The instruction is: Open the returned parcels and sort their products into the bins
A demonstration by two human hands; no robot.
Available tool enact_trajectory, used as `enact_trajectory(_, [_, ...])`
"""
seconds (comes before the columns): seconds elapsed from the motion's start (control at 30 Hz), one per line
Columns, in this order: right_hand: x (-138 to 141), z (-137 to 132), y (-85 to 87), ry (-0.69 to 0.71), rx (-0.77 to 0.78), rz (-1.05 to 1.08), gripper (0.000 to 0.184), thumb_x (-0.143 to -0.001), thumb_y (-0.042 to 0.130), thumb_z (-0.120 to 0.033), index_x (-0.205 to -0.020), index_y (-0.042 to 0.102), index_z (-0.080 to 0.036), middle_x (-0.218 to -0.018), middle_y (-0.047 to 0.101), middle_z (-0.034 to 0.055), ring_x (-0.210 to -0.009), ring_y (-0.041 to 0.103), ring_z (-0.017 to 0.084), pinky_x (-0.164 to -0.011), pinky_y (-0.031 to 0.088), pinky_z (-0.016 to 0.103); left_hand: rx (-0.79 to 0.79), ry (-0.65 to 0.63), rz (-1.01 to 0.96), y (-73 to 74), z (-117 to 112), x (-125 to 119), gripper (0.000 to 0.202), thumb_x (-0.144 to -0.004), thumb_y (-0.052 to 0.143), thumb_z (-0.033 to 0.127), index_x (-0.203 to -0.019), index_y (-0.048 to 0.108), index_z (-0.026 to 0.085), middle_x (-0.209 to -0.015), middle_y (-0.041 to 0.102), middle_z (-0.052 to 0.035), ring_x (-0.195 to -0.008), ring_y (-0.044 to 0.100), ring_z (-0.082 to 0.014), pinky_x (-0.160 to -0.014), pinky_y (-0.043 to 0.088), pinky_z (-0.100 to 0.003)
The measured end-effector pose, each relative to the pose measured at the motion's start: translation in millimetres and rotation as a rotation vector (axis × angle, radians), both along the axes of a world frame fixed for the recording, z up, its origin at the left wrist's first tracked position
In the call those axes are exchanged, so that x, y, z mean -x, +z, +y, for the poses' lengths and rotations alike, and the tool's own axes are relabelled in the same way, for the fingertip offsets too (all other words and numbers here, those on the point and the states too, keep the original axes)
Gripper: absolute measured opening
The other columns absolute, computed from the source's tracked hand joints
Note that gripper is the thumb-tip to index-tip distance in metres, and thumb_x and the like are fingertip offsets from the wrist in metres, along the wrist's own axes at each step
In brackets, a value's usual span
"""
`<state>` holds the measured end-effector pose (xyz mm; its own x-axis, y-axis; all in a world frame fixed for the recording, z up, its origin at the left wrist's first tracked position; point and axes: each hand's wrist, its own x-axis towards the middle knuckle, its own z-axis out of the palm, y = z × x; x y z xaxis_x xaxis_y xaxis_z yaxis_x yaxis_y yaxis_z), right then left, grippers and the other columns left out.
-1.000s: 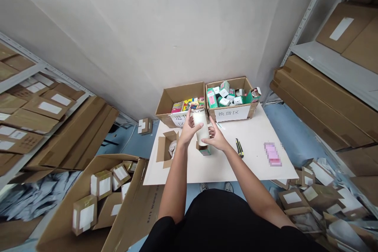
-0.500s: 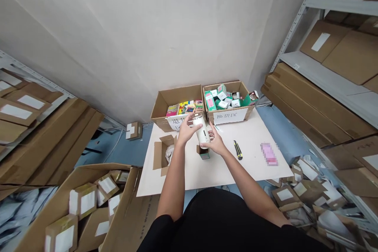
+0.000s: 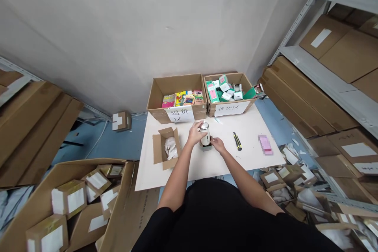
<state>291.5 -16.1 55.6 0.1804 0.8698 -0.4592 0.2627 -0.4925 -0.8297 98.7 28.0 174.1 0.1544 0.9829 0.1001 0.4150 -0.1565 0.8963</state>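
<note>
A white tumbler (image 3: 206, 138) with a silver lid stands upright, its base partly inside a small open box (image 3: 207, 148) on the white table (image 3: 159, 179). My left hand (image 3: 195, 134) grips the tumbler near its top from the left side. At the box's right edge, the fingers of my right hand (image 3: 217, 145) are closed on its side or flap. An opened brown carton (image 3: 158, 150) with crumpled white packing (image 3: 170, 147) sits left of my left hand. To the right lies a black and yellow box cutter (image 3: 237, 141).
Two labelled cartons stand at the back: one (image 3: 156, 96) with colourful boxes, another (image 3: 251, 106) with green and white boxes. A blurred pink item (image 3: 265, 144) lies at right. A large carton (image 3: 121, 197) of parcels stands lower left; shelving (image 3: 301, 57) rises at right.
The tumbler has gone from tilted above the small box to upright and partly down in it. My right hand has moved from the tumbler to the box's edge.
</note>
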Motion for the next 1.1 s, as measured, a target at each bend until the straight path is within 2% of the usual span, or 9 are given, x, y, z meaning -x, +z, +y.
enact_trajectory(0.07, [7.7, -1.7, -6.7, 0.0, -0.012, -0.013, 0.025, -0.077, 0.07, -0.046, -0.081, 0.069, -0.022, -0.076, 0.072, 0.0042, -0.083, 0.07, 0.024, -0.076, 0.054, 0.033, 0.003, -0.029, -0.001, -17.4, -7.3, -0.6, 0.072, -0.072, 0.082, 0.016, -0.142, 0.064, 0.025, -0.132, 0.063, -0.0087, -0.116, 0.066, -0.0237, -0.089, 0.062, -0.034])
enact_trajectory(0.13, [11.7, -2.2, -9.5, -0.022, -0.011, 0.005, 0.03, -0.079, 0.067, -0.052, -0.073, 0.064, -0.023, -0.071, 0.07, 0.0033, -0.079, 0.069, 0.022, -0.072, 0.053, 0.031, -0.01, -0.065, 0.018, -33.1, -13.7, -1.1, 0.072, -0.073, 0.081, 0.014, -0.142, 0.064, 0.025, -0.134, 0.064, -0.0086, -0.119, 0.066, -0.0236, -0.096, 0.06, -0.035])
enact_trajectory(0.43, [17.6, -5.7, -11.7, -0.175, 0.012, 0.083, 0.03, -0.079, 0.066, -0.05, -0.071, 0.053, -0.024, -0.071, 0.063, 0.0001, -0.074, 0.064, 0.018, -0.069, 0.054, 0.028, -0.03, -0.197, 0.298, -96.1, -32.1, 7.4, 0.048, -0.075, 0.085, 0.019, -0.122, 0.075, 0.023, -0.14, 0.065, -0.0118, -0.146, 0.047, -0.0339, -0.123, 0.041, -0.051])
enact_trajectory(0.53, [22.3, -10.0, -13.8, -0.201, 0.011, 0.069, 0.027, -0.08, 0.064, -0.046, -0.072, 0.051, -0.024, -0.071, 0.062, -0.0001, -0.074, 0.063, 0.018, -0.07, 0.055, 0.029, -0.017, -0.035, 0.229, -111.6, -35.4, 15.4, 0.031, -0.09, 0.07, 0.027, -0.12, 0.075, 0.023, -0.148, 0.06, -0.0123, -0.144, 0.05, -0.0303, -0.122, 0.042, -0.048])
enact_trajectory(0.63, [29.3, -15.0, -16.6, -0.221, 0.01, 0.062, 0.024, -0.081, 0.062, -0.045, -0.073, 0.05, -0.025, -0.076, 0.063, 0.0006, -0.076, 0.064, 0.019, -0.072, 0.055, 0.03, 0.166, 0.147, 0.143, -125.9, -34.1, 20.8, 0.033, -0.095, 0.058, 0.023, -0.124, 0.071, 0.02, -0.133, 0.069, -0.0132, -0.127, 0.064, -0.0274, -0.113, 0.05, -0.047])
enact_trajectory(0.73, [39.0, -20.7, -18.5, -0.245, -0.013, 0.042, 0.021, -0.082, 0.059, -0.045, -0.079, 0.051, -0.025, -0.086, 0.066, 0.001, -0.083, 0.064, 0.019, -0.075, 0.055, 0.03, 0.325, 0.087, 0.089, -139.0, -31.4, 20.1, 0.036, -0.088, 0.064, 0.022, -0.122, 0.071, 0.018, -0.119, 0.075, -0.0126, -0.109, 0.072, -0.0268, -0.105, 0.055, -0.046])
enact_trajectory(0.87, [52.9, -29.6, -17.8, -0.152, -0.099, 0.014, 0.023, -0.078, 0.061, -0.041, -0.096, 0.055, -0.027, -0.104, 0.069, -0.0014, -0.091, 0.066, 0.02, -0.084, 0.056, 0.034, 0.299, 0.037, 0.001, -147.9, -29.7, 14.0, 0.043, -0.086, 0.064, 0.023, -0.128, 0.068, 0.021, -0.123, 0.074, -0.0102, -0.109, 0.071, -0.0244, -0.104, 0.055, -0.044])
enact_trajectory(0.97, [58.7, -37.8, -15.2, -0.023, -0.179, 0.02, 0.032, -0.072, 0.066, -0.031, -0.103, 0.06, -0.027, -0.117, 0.069, 0.0007, -0.104, 0.066, 0.022, -0.098, 0.053, 0.039, 0.259, 0.042, -0.088, -144.3, -28.7, 12.8, 0.046, -0.084, 0.063, 0.02, -0.13, 0.065, 0.023, -0.127, 0.071, -0.0079, -0.116, 0.068, -0.0225, -0.106, 0.054, -0.042])
enact_trajectory(1.1, [57.7, -50.1, -10.0, -0.087, -0.229, 0.068, 0.036, -0.069, 0.061, -0.024, -0.105, 0.059, -0.025, -0.123, 0.068, 0.0046, -0.117, 0.065, 0.024, -0.108, 0.048, 0.042, 0.189, -0.041, -0.124, -131.3, -32.1, 20.6, 0.041, -0.079, 0.06, 0.011, -0.118, 0.067, 0.023, -0.133, 0.066, -0.0087, -0.129, 0.062, -0.0232, -0.108, 0.054, -0.042])
